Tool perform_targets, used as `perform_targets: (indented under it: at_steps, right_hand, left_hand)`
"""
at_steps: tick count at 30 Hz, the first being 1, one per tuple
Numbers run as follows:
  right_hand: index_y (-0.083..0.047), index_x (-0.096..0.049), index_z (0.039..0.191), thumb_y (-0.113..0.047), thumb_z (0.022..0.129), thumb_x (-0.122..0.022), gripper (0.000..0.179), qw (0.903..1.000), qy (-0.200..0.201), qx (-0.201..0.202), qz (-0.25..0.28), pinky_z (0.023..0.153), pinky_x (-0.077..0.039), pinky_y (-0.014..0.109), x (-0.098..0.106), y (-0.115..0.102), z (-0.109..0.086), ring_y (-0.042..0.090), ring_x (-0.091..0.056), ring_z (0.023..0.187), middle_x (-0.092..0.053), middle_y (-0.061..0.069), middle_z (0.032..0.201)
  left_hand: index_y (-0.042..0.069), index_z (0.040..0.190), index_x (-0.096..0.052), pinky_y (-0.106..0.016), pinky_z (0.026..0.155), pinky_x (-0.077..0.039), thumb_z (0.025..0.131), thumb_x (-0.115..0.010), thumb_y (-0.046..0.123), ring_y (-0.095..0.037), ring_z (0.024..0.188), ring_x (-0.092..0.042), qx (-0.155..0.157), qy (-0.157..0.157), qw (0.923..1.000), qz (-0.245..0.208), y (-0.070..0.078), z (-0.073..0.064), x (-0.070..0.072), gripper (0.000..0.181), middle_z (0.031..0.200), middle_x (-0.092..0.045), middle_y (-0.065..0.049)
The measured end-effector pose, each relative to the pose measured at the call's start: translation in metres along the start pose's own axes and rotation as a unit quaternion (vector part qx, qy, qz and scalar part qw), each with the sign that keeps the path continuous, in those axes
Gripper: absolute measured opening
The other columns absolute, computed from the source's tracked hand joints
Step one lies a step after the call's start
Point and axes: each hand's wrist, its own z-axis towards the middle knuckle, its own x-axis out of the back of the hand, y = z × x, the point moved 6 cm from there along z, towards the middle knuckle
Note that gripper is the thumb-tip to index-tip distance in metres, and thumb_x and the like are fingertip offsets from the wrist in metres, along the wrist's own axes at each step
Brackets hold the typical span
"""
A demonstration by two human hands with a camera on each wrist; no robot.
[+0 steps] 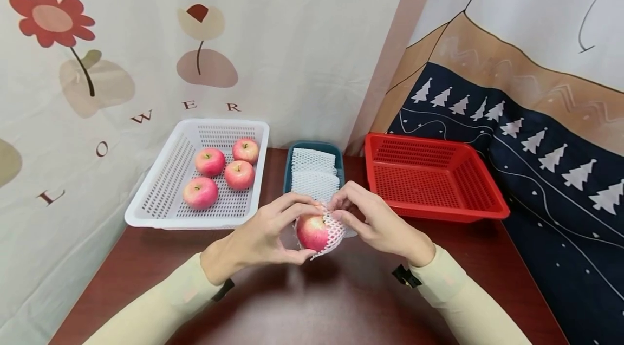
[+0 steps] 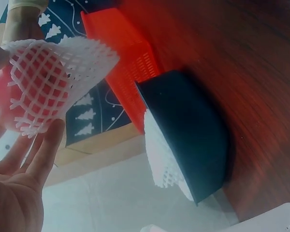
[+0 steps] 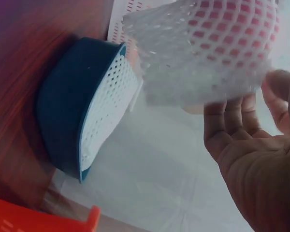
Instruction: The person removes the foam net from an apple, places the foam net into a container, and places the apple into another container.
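Over the table, a red-pink apple (image 1: 311, 234) sits partly inside a white foam net sleeve (image 1: 335, 232). My left hand (image 1: 268, 230) holds the apple from the left, thumb below and fingers above. At the sleeve's upper edge, my right hand (image 1: 374, 219) pinches the netting with thumb and fingertips. The left wrist view shows the net (image 2: 41, 87) covering one side of the apple, its loose end sticking out. In the right wrist view the sleeve (image 3: 203, 72) hides much of the fruit. Just beyond the hands stands a dark teal basket (image 3: 63, 108) with stacked foam sleeves (image 1: 314, 171).
A white basket (image 1: 195, 222) at the left holds several apples (image 1: 201, 193). At the right is a red basket (image 1: 419, 188). All stand on a reddish-brown table (image 1: 161, 258), with a patterned curtain (image 1: 302, 52) behind them.
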Motion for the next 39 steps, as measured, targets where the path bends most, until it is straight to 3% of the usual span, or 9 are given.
perform_targets:
  at_steps: [6, 9, 18, 23, 29, 33, 36, 39]
  right_hand:
    - [-0.024, -0.079, 0.145, -0.01, 0.11, -0.08, 0.038, 0.9994, -0.028, 0.019, -0.008, 0.088, -0.066, 0.026, 0.002, -0.002, 0.0, 0.009, -0.069, 0.111, -0.072, -0.003, 0.126]
    - [-0.023, -0.081, 0.14, -0.01, 0.108, -0.082, 0.034, 0.9992, -0.034, 0.02, -0.007, 0.087, -0.066, 0.026, 0.003, -0.002, 0.001, 0.008, -0.07, 0.109, -0.072, -0.002, 0.126]
    - [-0.023, -0.073, 0.127, -0.014, 0.112, -0.077, 0.018, 0.9961, -0.083, -0.031, 0.007, 0.088, -0.064, 0.026, 0.001, 0.002, 0.003, 0.007, -0.065, 0.105, -0.069, -0.006, 0.12]
    - [-0.022, -0.069, 0.122, -0.014, 0.113, -0.075, 0.013, 0.9944, -0.102, -0.026, -0.005, 0.089, -0.059, 0.024, -0.002, -0.001, 0.004, 0.006, -0.062, 0.104, -0.066, -0.007, 0.116]
    - [-0.021, -0.061, 0.123, -0.012, 0.115, -0.071, 0.016, 0.9949, -0.097, -0.027, 0.001, 0.091, -0.058, 0.025, -0.005, -0.001, 0.005, 0.008, -0.06, 0.107, -0.064, -0.004, 0.117]
    - [-0.021, -0.058, 0.123, -0.011, 0.114, -0.072, 0.018, 0.9965, -0.076, -0.035, 0.006, 0.085, -0.057, 0.024, -0.004, 0.001, 0.006, 0.009, -0.059, 0.102, -0.061, -0.003, 0.117]
    - [-0.02, -0.059, 0.123, -0.012, 0.114, -0.071, 0.017, 0.9969, -0.072, -0.033, 0.007, 0.082, -0.057, 0.024, -0.003, 0.001, 0.006, 0.009, -0.059, 0.099, -0.061, -0.002, 0.116]
    - [-0.021, -0.063, 0.13, -0.015, 0.116, -0.07, 0.017, 0.9962, -0.082, -0.03, 0.006, 0.088, -0.06, 0.024, -0.004, 0.003, 0.005, 0.008, -0.063, 0.104, -0.066, -0.004, 0.124]
  left_hand:
    - [0.009, 0.144, -0.073, -0.023, 0.11, -0.065, 0.077, -0.109, 0.026, -0.021, 0.134, -0.072, -0.017, 0.003, 0.9998, -0.011, 0.004, 0.002, 0.002, 0.078, 0.146, -0.072, -0.01]
    - [0.007, 0.144, -0.072, -0.023, 0.109, -0.066, 0.077, -0.109, 0.024, -0.021, 0.133, -0.072, -0.026, 0.005, 0.9995, -0.018, 0.005, 0.001, 0.002, 0.079, 0.146, -0.072, -0.01]
    - [0.009, 0.147, -0.071, -0.022, 0.11, -0.065, 0.079, -0.109, 0.026, -0.02, 0.134, -0.072, -0.034, -0.017, 0.9989, -0.029, 0.005, -0.001, -0.002, 0.079, 0.147, -0.071, -0.01]
    - [0.008, 0.146, -0.071, -0.023, 0.108, -0.065, 0.078, -0.109, 0.025, -0.021, 0.134, -0.072, -0.046, -0.026, 0.9981, -0.032, 0.005, -0.001, -0.005, 0.079, 0.146, -0.07, -0.011]
    - [0.009, 0.147, -0.071, -0.024, 0.109, -0.066, 0.079, -0.109, 0.026, -0.022, 0.135, -0.071, -0.03, -0.038, 0.9981, -0.038, 0.001, -0.002, -0.008, 0.081, 0.147, -0.07, -0.011]
    - [0.009, 0.147, -0.071, -0.024, 0.11, -0.066, 0.079, -0.11, 0.028, -0.022, 0.137, -0.071, -0.017, -0.041, 0.9983, -0.037, -0.002, -0.002, -0.009, 0.081, 0.147, -0.071, -0.01]
    - [0.009, 0.148, -0.071, -0.024, 0.111, -0.065, 0.078, -0.109, 0.027, -0.022, 0.137, -0.071, -0.013, -0.038, 0.9985, -0.036, -0.003, -0.002, -0.008, 0.081, 0.147, -0.072, -0.01]
    - [0.009, 0.147, -0.072, -0.025, 0.111, -0.065, 0.078, -0.109, 0.025, -0.022, 0.137, -0.071, -0.01, -0.035, 0.9986, -0.038, -0.004, -0.003, -0.008, 0.081, 0.147, -0.072, -0.009]
